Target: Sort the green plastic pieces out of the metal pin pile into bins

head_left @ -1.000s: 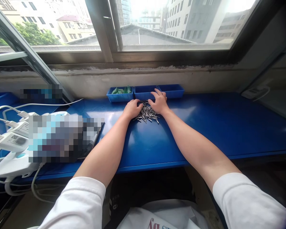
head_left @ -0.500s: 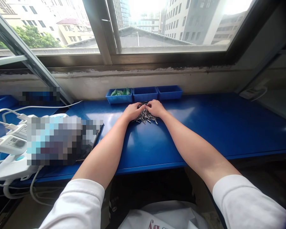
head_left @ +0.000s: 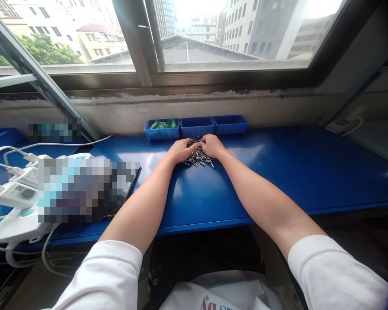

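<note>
- Metal pins (head_left: 198,158) are lying before the far blue bins (head_left: 197,130).
- Our left hand (head_left: 180,151) and right hand (head_left: 213,147) are bending over them.
- We cannot tell if we are gripping any.

Daylight from the overexposed window (head_left: 239,38) glares on the blue table (head_left: 197,202), the space underneath (head_left: 210,252) dark

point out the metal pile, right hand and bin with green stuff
metal pile (head_left: 197,157), head view, exposed near part
right hand (head_left: 212,146), head view, back of hand
bin with green stuff (head_left: 163,134), head view, front wall
</note>
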Demonstrator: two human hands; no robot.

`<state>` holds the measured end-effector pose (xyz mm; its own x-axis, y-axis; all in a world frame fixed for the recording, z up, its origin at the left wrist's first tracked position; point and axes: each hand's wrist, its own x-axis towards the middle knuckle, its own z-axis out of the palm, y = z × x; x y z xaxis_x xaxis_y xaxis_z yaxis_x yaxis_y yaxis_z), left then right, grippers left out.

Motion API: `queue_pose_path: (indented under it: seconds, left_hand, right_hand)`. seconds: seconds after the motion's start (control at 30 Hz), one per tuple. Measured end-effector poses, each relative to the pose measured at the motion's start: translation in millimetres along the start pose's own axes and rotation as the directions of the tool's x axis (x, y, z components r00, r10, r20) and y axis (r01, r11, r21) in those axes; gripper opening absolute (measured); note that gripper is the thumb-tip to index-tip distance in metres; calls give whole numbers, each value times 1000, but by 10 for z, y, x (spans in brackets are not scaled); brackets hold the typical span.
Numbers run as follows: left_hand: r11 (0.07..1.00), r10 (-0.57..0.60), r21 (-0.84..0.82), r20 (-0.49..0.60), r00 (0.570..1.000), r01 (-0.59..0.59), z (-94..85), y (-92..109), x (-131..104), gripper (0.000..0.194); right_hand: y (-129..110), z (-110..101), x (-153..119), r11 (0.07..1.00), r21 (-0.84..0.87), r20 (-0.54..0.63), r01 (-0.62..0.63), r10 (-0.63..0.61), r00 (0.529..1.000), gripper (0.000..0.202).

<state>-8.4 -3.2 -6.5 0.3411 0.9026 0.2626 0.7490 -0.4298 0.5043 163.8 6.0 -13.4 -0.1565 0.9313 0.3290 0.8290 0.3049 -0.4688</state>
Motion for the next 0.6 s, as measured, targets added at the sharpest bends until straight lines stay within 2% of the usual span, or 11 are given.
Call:
queue_pose_path:
  seconds: [0.17,0.4,0.6]
  left_hand:
    - [999,39,23,-52,998,-38,1,15,-3,49]
    - [996,90,28,-166,982,-86,6,47,-3,44]
    - [988,150,2,-204,967,-152,-5,91,-8,29]
  right_hand:
    - [-2,-16,3,1000,4,-48,14,-14,999,21]
    - [-21,-98,-15,999,-28,-121,-29,25,992,30]
    - [-59,-103,-14,999,26,-92,20,-18,996,43]
